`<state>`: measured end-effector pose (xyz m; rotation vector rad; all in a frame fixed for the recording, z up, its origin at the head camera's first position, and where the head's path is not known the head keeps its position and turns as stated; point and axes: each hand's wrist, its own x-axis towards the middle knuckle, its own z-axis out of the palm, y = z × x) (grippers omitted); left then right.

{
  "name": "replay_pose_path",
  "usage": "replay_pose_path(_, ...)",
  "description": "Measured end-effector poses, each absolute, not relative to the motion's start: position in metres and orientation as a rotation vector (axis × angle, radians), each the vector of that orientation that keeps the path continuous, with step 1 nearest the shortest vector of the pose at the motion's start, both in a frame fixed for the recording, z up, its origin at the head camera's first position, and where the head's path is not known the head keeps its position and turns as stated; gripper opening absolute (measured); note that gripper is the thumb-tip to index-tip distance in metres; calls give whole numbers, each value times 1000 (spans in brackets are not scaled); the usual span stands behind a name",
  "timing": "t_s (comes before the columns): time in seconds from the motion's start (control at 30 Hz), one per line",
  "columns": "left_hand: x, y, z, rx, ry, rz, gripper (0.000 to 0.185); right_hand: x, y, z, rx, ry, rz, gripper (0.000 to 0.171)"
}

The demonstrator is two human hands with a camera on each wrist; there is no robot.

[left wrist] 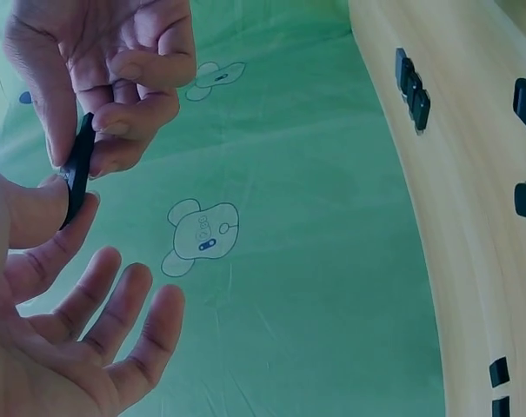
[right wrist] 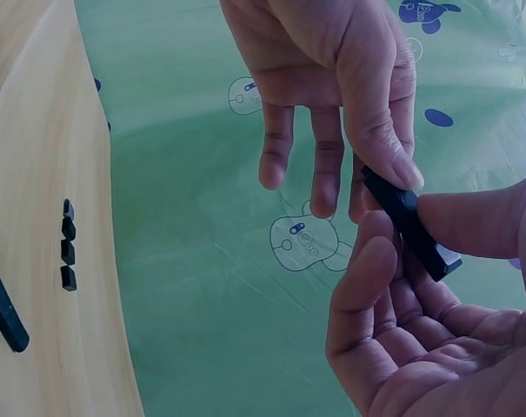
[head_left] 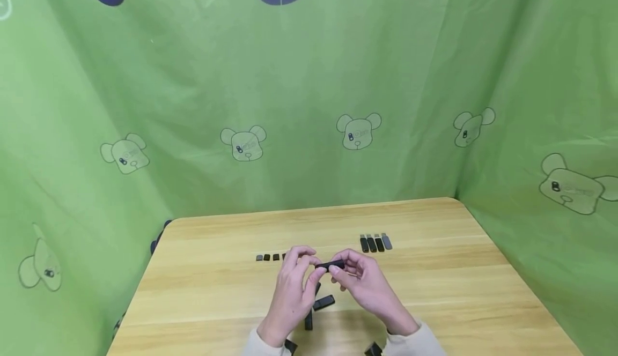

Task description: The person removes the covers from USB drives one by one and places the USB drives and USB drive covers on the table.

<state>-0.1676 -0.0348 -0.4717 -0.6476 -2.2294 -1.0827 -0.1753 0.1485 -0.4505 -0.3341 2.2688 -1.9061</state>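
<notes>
Above the table, both hands meet on one black USB flash drive [head_left: 333, 265]. My left hand [head_left: 292, 291] pinches one end of it between thumb and forefinger; its other fingers are spread in the left wrist view. At the opposite end, my right hand [head_left: 364, 286] grips the drive [right wrist: 410, 221] with thumb and curled fingers. Whether its cap is fully seated cannot be told. Below the hands lie several more black drives, one of them at an angle [head_left: 324, 302] and another [head_left: 308, 321] partly beside the left wrist.
Towards the table's back right, several uncapped drives [head_left: 372, 244] lie side by side, metal plugs pointing away. A row of small caps [head_left: 267, 257] sits left of centre, partly hidden by the left hand. Green printed curtain [head_left: 299, 179] surrounds the wooden table [head_left: 203, 297] at the back and sides.
</notes>
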Motion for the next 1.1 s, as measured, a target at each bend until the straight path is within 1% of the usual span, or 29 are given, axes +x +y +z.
replay_pose_path(0.3, -166, -32, -469, -604, -2240, -1133, 7, -174, 149, -446, -373, 2267, -1919, 29)
replay_pose_path(0.73, -165, -29, -468, -601, -2180, -1147, 5, -174, 143, -433, -404, 2268, -1985, 27)
replay_pose_path(1.1, -155, -20, -469, -553, -2188, -1221, 6, -172, 136, -433, -487, 2294, -2035, 19)
